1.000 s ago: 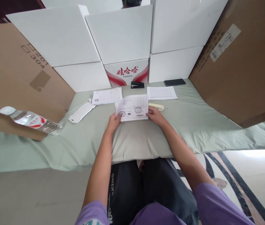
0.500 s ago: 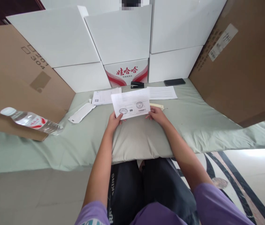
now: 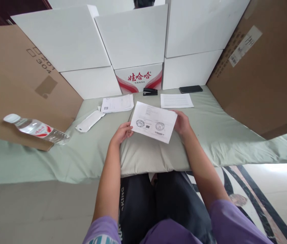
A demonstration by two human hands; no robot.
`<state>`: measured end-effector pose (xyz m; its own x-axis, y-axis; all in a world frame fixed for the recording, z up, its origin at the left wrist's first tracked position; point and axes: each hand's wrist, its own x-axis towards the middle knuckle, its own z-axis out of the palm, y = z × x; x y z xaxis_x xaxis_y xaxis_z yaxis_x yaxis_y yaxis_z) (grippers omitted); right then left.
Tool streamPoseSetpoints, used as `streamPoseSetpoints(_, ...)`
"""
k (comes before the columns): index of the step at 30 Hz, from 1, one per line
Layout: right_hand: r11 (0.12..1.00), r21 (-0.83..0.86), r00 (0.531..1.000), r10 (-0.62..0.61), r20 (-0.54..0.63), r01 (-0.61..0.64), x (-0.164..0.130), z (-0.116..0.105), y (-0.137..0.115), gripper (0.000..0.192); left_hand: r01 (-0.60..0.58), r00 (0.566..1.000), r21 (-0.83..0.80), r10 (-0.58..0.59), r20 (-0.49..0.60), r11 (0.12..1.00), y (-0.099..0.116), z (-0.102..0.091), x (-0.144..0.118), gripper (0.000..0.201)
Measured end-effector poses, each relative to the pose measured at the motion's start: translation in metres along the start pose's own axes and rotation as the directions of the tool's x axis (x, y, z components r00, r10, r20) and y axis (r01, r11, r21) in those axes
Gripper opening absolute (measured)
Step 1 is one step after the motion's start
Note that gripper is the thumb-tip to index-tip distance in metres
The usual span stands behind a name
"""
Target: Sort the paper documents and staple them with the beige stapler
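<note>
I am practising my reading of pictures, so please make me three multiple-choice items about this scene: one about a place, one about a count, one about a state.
1. Where is the black stapler?
A. before the red-and-white box
B. on the water bottle
C. on the floor

2. How many round stamps show on the held sheet?
A. none
B. two
C. five

3. How does the water bottle lie?
A. upright
B. on its side
C. inside a box

Answers:
1 A, it sits at the foot of the red-and-white box.
2 B, two round marks sit side by side on the sheet between the left hand and right hand.
3 B, its cap points left.
</note>
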<state>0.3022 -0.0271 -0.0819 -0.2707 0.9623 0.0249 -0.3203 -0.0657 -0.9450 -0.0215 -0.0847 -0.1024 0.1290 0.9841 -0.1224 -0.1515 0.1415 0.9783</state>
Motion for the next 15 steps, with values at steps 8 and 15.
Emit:
streamPoseSetpoints(8,0.906,-0.216,0.849,0.418,0.323,-0.364,-0.011,0.014,0.0,0.055,0.07,0.997,0.0,-0.07,-0.038,0.998,-0.001,0.01,-0.002,0.037)
streamPoseSetpoints(15,0.887,-0.351,0.927,0.358,0.114,-0.299,-0.011,0.053,0.027,0.022,0.064,0.998,0.003,-0.064,-0.021,0.998,0.001,0.021,-0.004,0.052)
